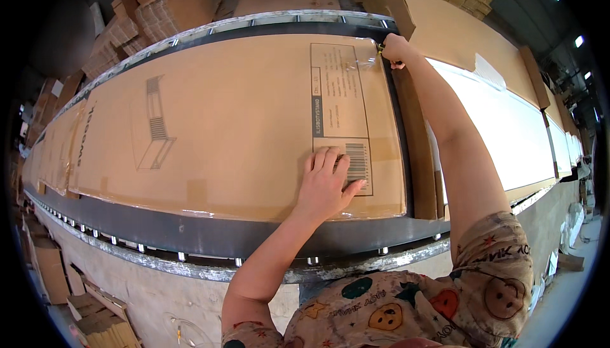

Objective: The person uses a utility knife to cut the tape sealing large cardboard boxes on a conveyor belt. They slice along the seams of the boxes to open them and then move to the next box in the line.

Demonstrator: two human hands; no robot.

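Observation:
A long, flat cardboard box (248,113) lies closed before me, with a line drawing, a printed label panel and a barcode on its top. My left hand (325,181) rests flat on the top by the barcode (358,162), its fingers spread. At the box's far right corner, my right hand (396,51) is closed, its fingers curled. A small yellow and dark bit shows at those fingers, too small to name. Shiny clear tape (365,61) covers the corner beside it.
Under the box runs a roller conveyor (184,256) with a dark bed. Right of it stands an open carton (427,151) with a white panel (492,122) inside. Stacked cardboard (171,11) stands at the far left, and more flat cardboard (101,316) lies low at the left.

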